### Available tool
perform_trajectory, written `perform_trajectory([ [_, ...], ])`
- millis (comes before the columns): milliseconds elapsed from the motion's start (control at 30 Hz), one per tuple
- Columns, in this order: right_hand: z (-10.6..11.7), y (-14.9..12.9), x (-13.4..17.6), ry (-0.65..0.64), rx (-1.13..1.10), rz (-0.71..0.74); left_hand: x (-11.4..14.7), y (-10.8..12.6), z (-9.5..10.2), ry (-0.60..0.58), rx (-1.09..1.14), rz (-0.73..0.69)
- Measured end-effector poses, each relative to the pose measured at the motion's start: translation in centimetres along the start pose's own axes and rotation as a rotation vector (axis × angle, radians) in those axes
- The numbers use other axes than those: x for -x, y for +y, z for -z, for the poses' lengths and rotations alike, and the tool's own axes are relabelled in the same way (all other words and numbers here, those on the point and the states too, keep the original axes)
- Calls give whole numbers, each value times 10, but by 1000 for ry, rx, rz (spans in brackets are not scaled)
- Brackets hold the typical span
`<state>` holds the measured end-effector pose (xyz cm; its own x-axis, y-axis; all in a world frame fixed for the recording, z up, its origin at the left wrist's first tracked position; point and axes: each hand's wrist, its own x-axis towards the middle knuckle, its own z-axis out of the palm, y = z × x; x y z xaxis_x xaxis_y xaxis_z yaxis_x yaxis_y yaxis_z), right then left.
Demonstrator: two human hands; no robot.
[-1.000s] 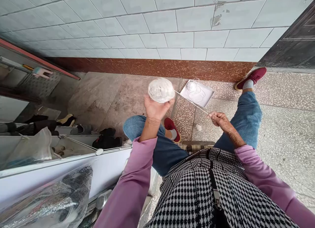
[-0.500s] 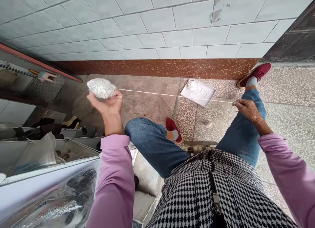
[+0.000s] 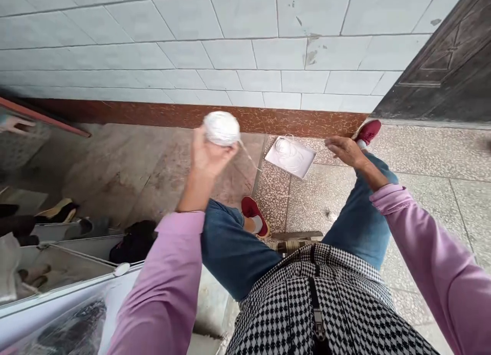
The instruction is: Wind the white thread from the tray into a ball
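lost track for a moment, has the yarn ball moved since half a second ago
Yes, the yarn ball has moved right, closer to the white tray.

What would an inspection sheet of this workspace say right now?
Surface: speckled tile floor at right, brownish floor at left.
Things handled: ball of white string, a strand trailing from it; shallow white box on the floor, loosely coiled string inside.
Clutter: shoes on shelves at left.
Hands: left hand grips the ball; right hand is apart from the box, blurred, grip unclear.
Cables: nothing seen.
Surroundings: pale tiled wall, red-brown baseboard, dark door at right.
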<state>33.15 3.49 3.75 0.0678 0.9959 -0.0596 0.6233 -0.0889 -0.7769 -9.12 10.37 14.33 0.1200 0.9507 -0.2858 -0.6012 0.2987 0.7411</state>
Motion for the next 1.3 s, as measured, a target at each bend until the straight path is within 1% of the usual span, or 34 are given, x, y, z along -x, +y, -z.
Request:
perform_trajectory([
  [33, -8, -20, -10, -29, -119, 79, -4, -15, -9, -80, -33, 44],
  [100, -29, -59, -26, -99, -314, 187, -11, -45, -21, -216, -58, 95],
  [133, -41, -76, -31, -148, -388, 217, -13, -58, -25, -269, -68, 124],
  [200, -63, -100, -34, -248, -509, 234, -18, -79, -28, -323, -92, 161],
  [267, -79, -109, -28, -345, -605, 204, -22, -92, -26, -337, -115, 186],
  [367, -90, -95, -9, -432, -727, 69, -26, -99, -20, -319, -136, 190],
  [433, -92, -81, 6, -403, -727, 0, -28, -103, -17, -288, -157, 175],
  [467, -93, -76, 13, -374, -704, 2, -29, -105, -16, -270, -179, 168],
  [533, -96, -74, 25, -345, -619, 76, -30, -113, -13, -238, -267, 160],
  [600, -96, -82, 35, -374, -516, 199, -30, -123, -11, -224, -410, 124],
  [700, -86, -97, 44, -401, -396, 332, -29, -131, -7, -266, -648, 3],
  [767, -73, -101, 44, -365, -370, 353, -28, -131, -6, -325, -776, -47],
  [800, -67, -101, 43, -332, -371, 348, -27, -130, -6, -364, -818, -37],
  [867, -56, -98, 39, -258, -407, 323, -22, -127, -6, -464, -821, 54],
  [933, -50, -96, 33, -194, -492, 297, -16, -126, -6, -554, -713, 192],
  [1000, -50, -98, 26, -155, -590, 282, -10, -128, -7, -597, -570, 296],
  [1033, -52, -101, 24, -140, -629, 279, -8, -129, -7, -605, -519, 315],
  [1067, -55, -104, 21, -129, -655, 277, -6, -130, -8, -612, -492, 312],
  [1133, -61, -109, 18, -122, -668, 274, -4, -131, -9, -607, -515, 249],
  [1233, -68, -113, 14, -155, -642, 255, -3, -129, -11, -530, -693, 116],
  [1300, -69, -112, 11, -192, -630, 235, -2, -124, -13, -501, -780, 68],
])
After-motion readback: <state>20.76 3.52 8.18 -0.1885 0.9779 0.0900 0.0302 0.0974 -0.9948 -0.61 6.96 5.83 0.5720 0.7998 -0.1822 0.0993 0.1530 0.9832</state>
